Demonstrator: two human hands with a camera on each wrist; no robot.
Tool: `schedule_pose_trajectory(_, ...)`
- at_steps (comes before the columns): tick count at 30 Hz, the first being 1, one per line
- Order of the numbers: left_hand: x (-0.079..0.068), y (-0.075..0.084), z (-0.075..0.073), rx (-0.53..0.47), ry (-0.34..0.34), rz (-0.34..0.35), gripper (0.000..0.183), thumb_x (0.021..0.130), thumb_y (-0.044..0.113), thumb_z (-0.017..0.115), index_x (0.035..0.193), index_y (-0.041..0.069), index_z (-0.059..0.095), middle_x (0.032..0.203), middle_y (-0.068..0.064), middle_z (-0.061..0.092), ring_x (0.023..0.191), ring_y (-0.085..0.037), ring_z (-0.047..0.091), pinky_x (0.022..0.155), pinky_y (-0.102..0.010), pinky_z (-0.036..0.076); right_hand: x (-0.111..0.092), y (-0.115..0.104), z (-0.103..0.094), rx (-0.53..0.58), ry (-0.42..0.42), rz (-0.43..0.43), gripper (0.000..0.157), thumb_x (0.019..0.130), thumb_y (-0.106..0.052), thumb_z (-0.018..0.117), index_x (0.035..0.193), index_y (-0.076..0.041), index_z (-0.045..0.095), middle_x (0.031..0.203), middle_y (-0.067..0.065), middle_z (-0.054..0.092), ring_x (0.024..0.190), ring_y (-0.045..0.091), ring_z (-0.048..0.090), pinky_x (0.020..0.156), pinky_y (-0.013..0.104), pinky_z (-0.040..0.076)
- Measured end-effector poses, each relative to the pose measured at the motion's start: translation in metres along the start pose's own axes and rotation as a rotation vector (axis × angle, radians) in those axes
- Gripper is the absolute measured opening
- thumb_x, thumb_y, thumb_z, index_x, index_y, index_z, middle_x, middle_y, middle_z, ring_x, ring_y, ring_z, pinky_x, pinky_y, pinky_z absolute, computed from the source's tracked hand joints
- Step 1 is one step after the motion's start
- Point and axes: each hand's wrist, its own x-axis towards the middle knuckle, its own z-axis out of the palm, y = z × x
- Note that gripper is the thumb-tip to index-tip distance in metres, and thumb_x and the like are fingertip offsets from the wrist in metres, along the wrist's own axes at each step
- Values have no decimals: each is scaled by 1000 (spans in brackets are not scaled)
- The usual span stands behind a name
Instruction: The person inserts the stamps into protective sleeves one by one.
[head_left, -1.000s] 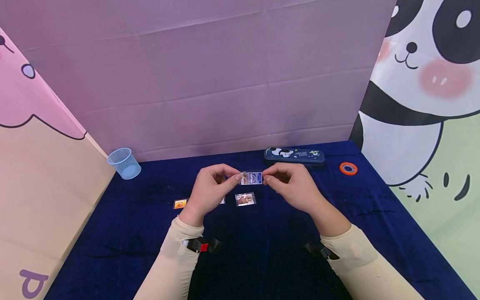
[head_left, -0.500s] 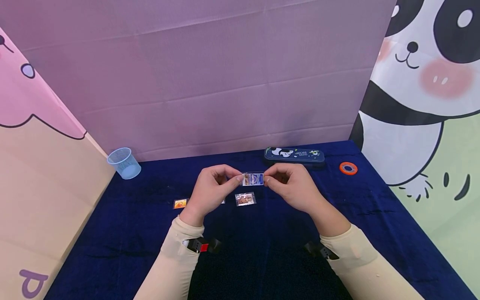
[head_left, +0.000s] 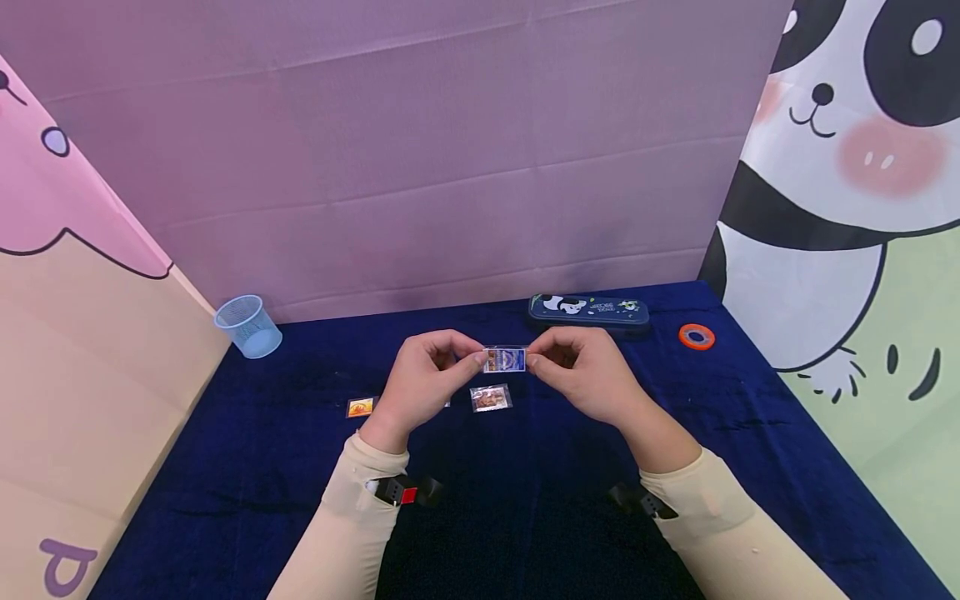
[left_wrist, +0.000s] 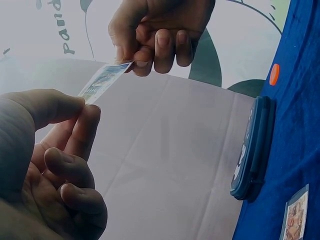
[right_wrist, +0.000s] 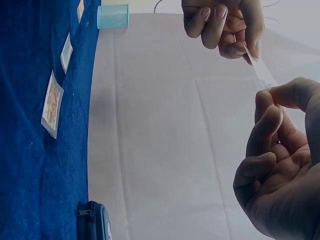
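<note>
A small blue-and-white picture card (head_left: 505,360) in a clear sleeve is stretched between both hands, raised above the table. My left hand (head_left: 429,375) pinches its left end between thumb and forefinger. At the opposite end, my right hand (head_left: 583,372) pinches it the same way. In the left wrist view the card (left_wrist: 106,80) slants between the two sets of fingertips. Below it on the cloth lies a brownish sleeved card (head_left: 491,398). An orange card (head_left: 361,407) lies left of my left wrist. Another card (right_wrist: 66,54) between these two is mostly hidden behind my left hand in the head view.
A dark blue panda pencil case (head_left: 588,312) lies at the table's back edge, behind the right hand. Right of it sits an orange tape roll (head_left: 697,337). A light blue mesh cup (head_left: 249,327) stands at the back left. Dark blue cloth (head_left: 300,467) covers the table.
The held card has shifted very slightly right and down in the head view since a second ago. Both hands keep their pinch, and the cards on the table have stayed put.
</note>
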Motion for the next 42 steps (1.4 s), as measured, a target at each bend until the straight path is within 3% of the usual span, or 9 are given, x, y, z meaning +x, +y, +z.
schedule_pose_trajectory(30, 1, -5, 3, -9, -6, 1, 9, 101, 19, 74, 102, 12, 80, 78, -6, 65, 54, -20, 46, 47, -28, 36, 0, 2, -1, 6, -4, -2, 6, 100, -15, 72, 102, -11, 77, 84, 3, 65, 69, 22, 54, 60, 29, 45)
schedule_pose_trajectory(42, 2, -5, 6, -18, -1, 5, 7, 100, 17, 74, 103, 12, 79, 84, -2, 70, 58, -17, 45, 52, -27, 35, 2, 3, -1, 18, 7, 17, 8, 101, -15, 72, 103, -9, 76, 87, 4, 68, 71, 22, 56, 61, 29, 47)
